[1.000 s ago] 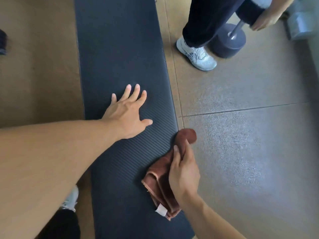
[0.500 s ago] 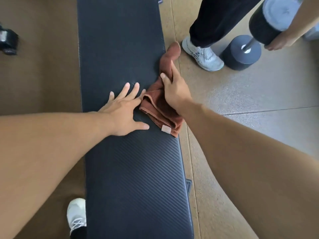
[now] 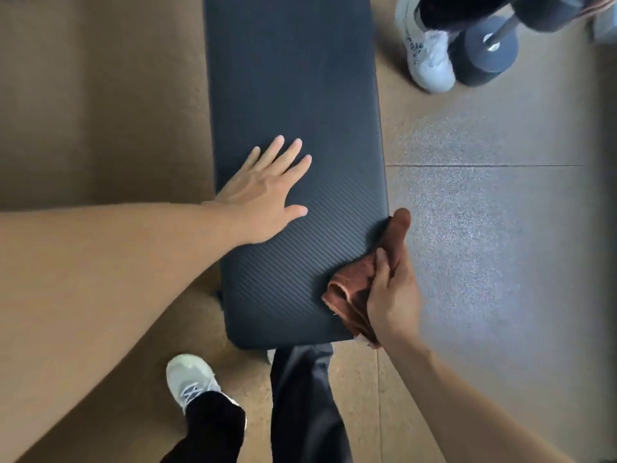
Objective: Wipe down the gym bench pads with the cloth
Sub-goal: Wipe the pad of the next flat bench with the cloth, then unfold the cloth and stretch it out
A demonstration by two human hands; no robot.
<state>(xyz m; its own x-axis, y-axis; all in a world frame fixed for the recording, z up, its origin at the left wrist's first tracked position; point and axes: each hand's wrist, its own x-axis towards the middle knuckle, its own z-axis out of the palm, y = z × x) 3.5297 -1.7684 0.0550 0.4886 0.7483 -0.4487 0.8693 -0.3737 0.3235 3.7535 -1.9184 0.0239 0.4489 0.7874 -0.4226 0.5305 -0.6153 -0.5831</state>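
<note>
Gripping crumpled rust-brown cloth (image 3: pixel 359 289), right hand (image 3: pixel 394 295); left hand (image 3: pixel 263 195) flat on ribbed black bench pad (image 3: pixel 293 78).

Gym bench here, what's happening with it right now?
A person is wiping the black bench pad with a brown cloth. The right hand holds the cloth against the pad's right edge, near its close end. The left hand lies flat on the pad with fingers spread. Someone else stands past the bench beside a dumbbell on the floor.
</note>
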